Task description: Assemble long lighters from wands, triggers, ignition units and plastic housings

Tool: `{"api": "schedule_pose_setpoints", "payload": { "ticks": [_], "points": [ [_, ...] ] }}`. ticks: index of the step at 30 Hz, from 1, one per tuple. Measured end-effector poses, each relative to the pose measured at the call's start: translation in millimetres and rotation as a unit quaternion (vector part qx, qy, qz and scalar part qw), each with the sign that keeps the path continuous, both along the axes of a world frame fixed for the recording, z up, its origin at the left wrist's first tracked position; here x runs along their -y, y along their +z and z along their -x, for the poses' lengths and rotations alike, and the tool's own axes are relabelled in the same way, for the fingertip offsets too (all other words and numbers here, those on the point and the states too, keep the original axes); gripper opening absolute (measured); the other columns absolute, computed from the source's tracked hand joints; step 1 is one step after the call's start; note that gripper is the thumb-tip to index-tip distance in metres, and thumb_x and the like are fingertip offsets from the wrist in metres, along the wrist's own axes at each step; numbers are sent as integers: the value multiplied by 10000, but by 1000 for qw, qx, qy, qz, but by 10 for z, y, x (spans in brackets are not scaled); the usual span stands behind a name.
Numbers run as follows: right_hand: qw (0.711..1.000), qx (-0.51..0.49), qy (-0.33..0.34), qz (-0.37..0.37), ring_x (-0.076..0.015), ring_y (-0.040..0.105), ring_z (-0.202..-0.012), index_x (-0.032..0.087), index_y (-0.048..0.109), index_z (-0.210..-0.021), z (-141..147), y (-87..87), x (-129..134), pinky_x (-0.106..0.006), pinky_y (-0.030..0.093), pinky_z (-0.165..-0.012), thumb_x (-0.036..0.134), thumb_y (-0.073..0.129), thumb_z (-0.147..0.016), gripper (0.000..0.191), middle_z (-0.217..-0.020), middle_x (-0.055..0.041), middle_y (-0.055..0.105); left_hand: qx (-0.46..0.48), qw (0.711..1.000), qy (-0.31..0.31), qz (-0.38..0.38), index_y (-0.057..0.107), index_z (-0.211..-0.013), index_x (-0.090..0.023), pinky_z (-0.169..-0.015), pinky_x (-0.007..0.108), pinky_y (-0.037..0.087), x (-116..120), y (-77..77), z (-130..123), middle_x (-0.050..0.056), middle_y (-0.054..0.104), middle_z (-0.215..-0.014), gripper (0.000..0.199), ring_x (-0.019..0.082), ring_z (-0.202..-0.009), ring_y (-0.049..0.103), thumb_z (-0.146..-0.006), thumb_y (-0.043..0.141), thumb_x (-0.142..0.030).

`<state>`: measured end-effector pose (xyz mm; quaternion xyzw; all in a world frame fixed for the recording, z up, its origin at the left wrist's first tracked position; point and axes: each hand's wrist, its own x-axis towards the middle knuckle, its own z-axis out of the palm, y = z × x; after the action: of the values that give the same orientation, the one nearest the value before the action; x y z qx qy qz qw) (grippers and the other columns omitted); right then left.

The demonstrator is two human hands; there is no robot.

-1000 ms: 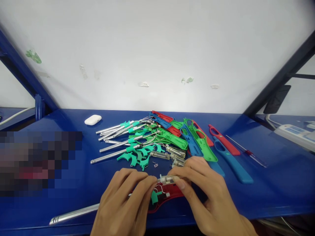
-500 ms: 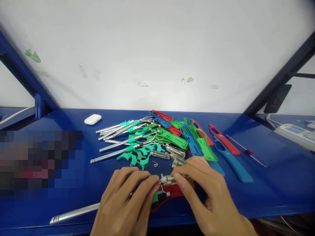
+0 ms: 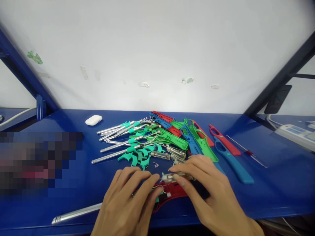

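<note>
Across the blue counter (image 3: pixel 270 190), with the left hand (image 3: pixel 128 200) arched low, thumb now parted from forefinger, its hold unclear, and a clear canister (image 3: pixel 168 178) clamped in the right hand's (image 3: pixel 209 193) fingers over a red shell (image 3: pixel 175 190), slightly rightward of a second ago, before scattered metal tubes (image 3: pixel 108 156).

Red shell (image 3: pixel 176 190): left part hidden under the left grip (image 3: pixel 126 196). Metal tube (image 3: pixel 76 213): inner end hidden behind same grip. Clear cylinder (image 3: pixel 169 178): partly covered by the right grip (image 3: pixel 206 190). Both grips: cut off at lower edge. Pixelated patch (image 3: pixel 29 160): contents unreadable, cut by left edge. White device (image 3: pixel 295 137): cut by right edge, panel blurred. Loose fragment (image 3: pixel 156 165): too small to identify.
</note>
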<state>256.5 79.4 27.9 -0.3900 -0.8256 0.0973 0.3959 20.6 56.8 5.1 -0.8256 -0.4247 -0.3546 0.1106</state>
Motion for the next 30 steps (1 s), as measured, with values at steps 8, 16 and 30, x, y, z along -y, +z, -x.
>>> {"api": "schedule_pose_setpoints", "payload": {
  "ticks": [8, 16, 30],
  "points": [
    [999, 40, 0, 0, -181, 660, -907, 274, 715, -1045, -97, 27, -20, -357, 500, -882, 181, 643, -1028, 120, -942, 25, 751, -17, 999, 10, -37, 696, -1205, -188, -845, 355, 574, 121, 46, 22, 63, 743, -1094, 220, 229, -1070, 620, -1022, 574, -205],
    [997, 77, 7, 10, -202, 670, -995, 315, 708, -1124, -173, -64, -2, -379, 495, -945, 264, 596, -1076, 133, -1049, 11, 751, -11, 999, 12, -31, 715, -1133, -189, -760, 332, 616, 139, -3, 8, 81, 722, -1051, 194, 213, -953, 642, -1030, 550, -184],
    [990, 140, 2, -3, -226, 657, -1032, 331, 731, -1221, -221, -148, 14, -392, 533, -900, 291, 511, -1105, 252, -1103, -29, 736, -48, 998, 19, -44, 729, -1135, -139, -744, 267, 631, 162, 5, -9, 80, 690, -949, 254, 176, -855, 659, -1045, 492, -141]
  ]
}}
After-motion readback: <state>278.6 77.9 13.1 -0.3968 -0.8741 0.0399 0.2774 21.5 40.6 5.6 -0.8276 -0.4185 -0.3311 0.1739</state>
